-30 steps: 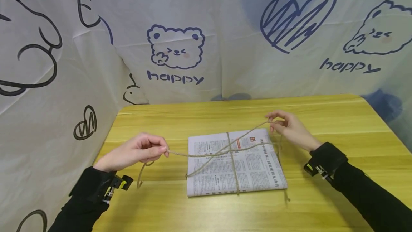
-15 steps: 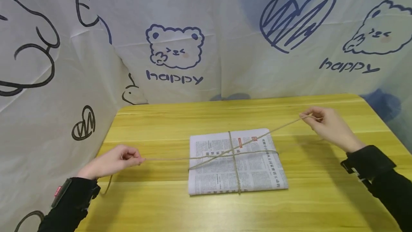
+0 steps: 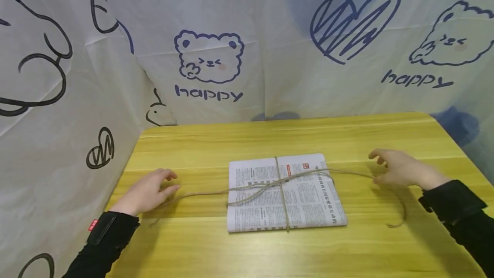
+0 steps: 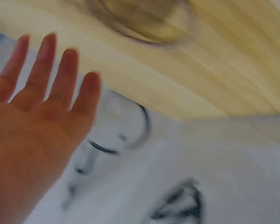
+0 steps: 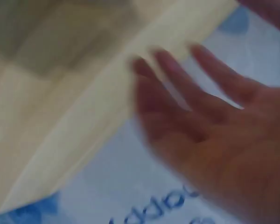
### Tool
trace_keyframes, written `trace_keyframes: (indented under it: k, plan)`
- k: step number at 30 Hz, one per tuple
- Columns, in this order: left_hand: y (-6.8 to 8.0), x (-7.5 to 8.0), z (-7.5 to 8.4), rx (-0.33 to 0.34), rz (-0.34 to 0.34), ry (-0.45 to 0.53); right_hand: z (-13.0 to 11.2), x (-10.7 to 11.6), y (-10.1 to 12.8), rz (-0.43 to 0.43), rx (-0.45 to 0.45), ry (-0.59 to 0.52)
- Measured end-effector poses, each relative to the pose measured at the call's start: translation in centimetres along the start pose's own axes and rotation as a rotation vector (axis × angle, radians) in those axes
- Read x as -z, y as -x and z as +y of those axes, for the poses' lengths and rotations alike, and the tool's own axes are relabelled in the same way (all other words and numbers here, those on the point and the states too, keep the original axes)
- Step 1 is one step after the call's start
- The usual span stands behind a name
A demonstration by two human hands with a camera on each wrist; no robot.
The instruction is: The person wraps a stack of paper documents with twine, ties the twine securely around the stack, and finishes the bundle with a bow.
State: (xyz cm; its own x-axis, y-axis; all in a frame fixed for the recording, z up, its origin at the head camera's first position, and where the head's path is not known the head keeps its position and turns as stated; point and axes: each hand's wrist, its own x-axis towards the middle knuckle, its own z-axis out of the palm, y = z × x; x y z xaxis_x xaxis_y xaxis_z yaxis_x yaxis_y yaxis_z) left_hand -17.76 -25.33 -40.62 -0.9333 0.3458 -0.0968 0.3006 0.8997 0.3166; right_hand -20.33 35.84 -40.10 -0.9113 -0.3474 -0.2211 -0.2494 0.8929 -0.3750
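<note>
The right hand [image 5: 214,126], blurred, has its fingers [image 5: 219,72] apart near the table's [image 5: 60,121] edge. Blue lettering [image 5: 154,207] marks the pale cloth [image 5: 112,168].

Folded rect. white printed newspaper [image 3: 306,200] flat, 5 o'clock in head view; thin tan twine [image 3: 281,182] x'd atop, ends twd approx. 9 & 3 o'clock.

One left hand [image 3: 144,190], one right hand [image 3: 403,170], one newspaper bundle [image 3: 306,203], two loose twine ends [image 3: 392,226], one bench [image 3: 247,140], two dark sleeves [image 3: 455,203], two blue bears [image 3: 210,57], two scribbled hearts [image 3: 353,25]
</note>
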Motion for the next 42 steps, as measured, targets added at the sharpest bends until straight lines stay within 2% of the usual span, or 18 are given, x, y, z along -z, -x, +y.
trace_keyframes:
  k: [4,7,11,13,14,16,19,21,25,28,32,34,36,38,42]
  plan:
    - [-1.6,-1.8,2.9,-0.109,0.018,0.028,-2.3,-2.7,-1.4,0.142,0.157,-0.03]
    - [-3.1,-3.5,5.0,-0.171,-0.003,0.005,-3.6,-4.5,-2.8,0.177,0.249,-0.026]
    - [-4.5,-5.5,6.4,-0.196,-0.035,-0.061,-4.4,-5.9,-4.0,0.162,0.251,-0.031]
    - [-4.8,-5.8,6.4,-0.195,-0.061,-0.035,-4.6,-5.9,-4.2,0.157,0.231,-0.065]
    - [-4.9,-5.6,6.4,-0.193,-0.077,0.01,-4.6,-5.8,-4.2,0.165,0.22,-0.088]
    - [-4.8,-4.8,6.1,-0.184,-0.113,0.123,-4.4,-5.4,-4.1,0.202,0.214,-0.134]
    - [-4.3,-2.5,5.5,-0.161,-0.161,0.304,-4.2,-4.5,-3.8,0.256,0.172,-0.229]
    - [-3.8,-0.8,4.8,-0.158,-0.162,0.363,-4.0,-4.1,-3.6,0.277,0.151,-0.303]
    - [-2.1,2.5,3.2,-0.138,-0.14,0.419,-3.6,-3.9,-3.4,0.281,0.13,-0.414]
    - [-0.6,4.8,1.8,-0.099,-0.111,0.442,-3.4,-4.0,-3.3,0.268,0.125,-0.432]
    - [1.5,7.4,0.2,-0.052,-0.038,0.429,-3.2,-4.0,-3.3,0.229,0.094,-0.441]
    - [2.3,8.3,-0.6,-0.049,0.011,0.414,-3.2,-4.0,-3.2,0.21,0.083,-0.446]
    - [2.9,9.0,-1.1,-0.049,0.065,0.445,-3.1,-4.1,-3.2,0.194,0.092,-0.44]
    - [3.0,9.2,-1.5,-0.09,0.115,0.573,-3.0,-4.1,-3.1,0.177,0.11,-0.413]
    - [2.3,9.0,-0.9,-0.233,0.15,0.986,-2.5,-3.9,-2.7,0.125,0.168,-0.348]
